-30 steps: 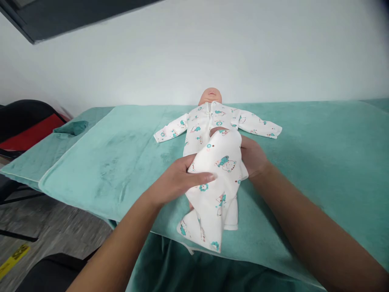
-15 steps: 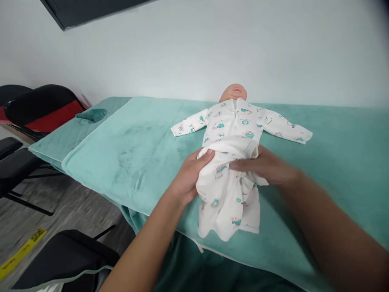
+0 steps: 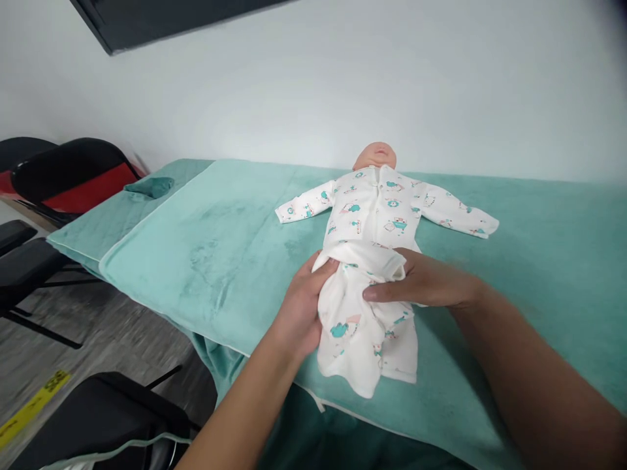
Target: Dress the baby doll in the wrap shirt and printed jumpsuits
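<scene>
A baby doll [image 3: 376, 155] lies on its back, its head toward the wall. It wears a white printed baby shirt [image 3: 365, 212] with both sleeves spread out sideways. White printed baby pants [image 3: 350, 333] cover its lower body, and their legs hang toward the near edge. My left hand [image 3: 306, 303] grips the pants' waistband on the left, thumb on top. On the right side my right hand [image 3: 416, 281] holds the waistband, its thumb lying across the front and its other fingers hidden behind the cloth. The doll's legs are out of sight under the fabric.
A green cloth [image 3: 235, 241] covers the table, which meets the white wall [image 3: 294, 98] at the back. Black chairs [image 3: 73, 173] stand at the left, and another black chair [image 3: 108, 418] is close by the near left edge. A dark panel [image 3: 171, 19] hangs above.
Both hands have moved slightly toward me with the pants' waistband, uncovering a little more of the shirt front. The right thumb has slid lower on the pants. The view has shifted slightly.
</scene>
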Motion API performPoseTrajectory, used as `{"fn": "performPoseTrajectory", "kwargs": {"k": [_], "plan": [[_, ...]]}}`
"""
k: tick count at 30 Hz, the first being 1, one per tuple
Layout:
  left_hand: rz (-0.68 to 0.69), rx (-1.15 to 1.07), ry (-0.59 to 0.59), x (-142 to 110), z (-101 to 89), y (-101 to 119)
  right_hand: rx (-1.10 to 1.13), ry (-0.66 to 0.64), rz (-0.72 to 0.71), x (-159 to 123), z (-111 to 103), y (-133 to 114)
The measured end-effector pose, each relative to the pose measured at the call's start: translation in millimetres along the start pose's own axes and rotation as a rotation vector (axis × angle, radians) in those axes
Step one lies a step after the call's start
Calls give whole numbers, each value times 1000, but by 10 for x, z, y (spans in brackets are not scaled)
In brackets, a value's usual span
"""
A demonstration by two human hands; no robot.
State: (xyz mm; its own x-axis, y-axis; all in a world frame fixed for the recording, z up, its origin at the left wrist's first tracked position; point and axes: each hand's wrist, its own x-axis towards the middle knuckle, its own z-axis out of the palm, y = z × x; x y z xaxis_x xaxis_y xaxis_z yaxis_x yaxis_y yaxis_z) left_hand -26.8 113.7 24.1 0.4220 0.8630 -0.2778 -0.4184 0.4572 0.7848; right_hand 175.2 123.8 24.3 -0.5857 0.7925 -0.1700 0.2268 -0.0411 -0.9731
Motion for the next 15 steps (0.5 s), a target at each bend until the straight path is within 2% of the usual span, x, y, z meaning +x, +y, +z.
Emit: {"fn": "performPoseTrajectory", "kwargs": {"k": [2, 4, 8, 12, 15], "plan": [[-3, 39, 96, -243, 85, -36, -64, 22, -55, 21, 20, -27], [-21, 50, 242, -513, 184, -126, -187, 42, -79, 45, 53, -48], [-81, -52, 479, -896, 283, -458, -398, -6, -21, 73, 139, -92], [-44, -108, 651, -952, 149, -754, -572, 4, -51, 95, 225, -114], [1, 48, 724, -900, -14, -808, -712, 45, -67, 99, 287, -92]]}}
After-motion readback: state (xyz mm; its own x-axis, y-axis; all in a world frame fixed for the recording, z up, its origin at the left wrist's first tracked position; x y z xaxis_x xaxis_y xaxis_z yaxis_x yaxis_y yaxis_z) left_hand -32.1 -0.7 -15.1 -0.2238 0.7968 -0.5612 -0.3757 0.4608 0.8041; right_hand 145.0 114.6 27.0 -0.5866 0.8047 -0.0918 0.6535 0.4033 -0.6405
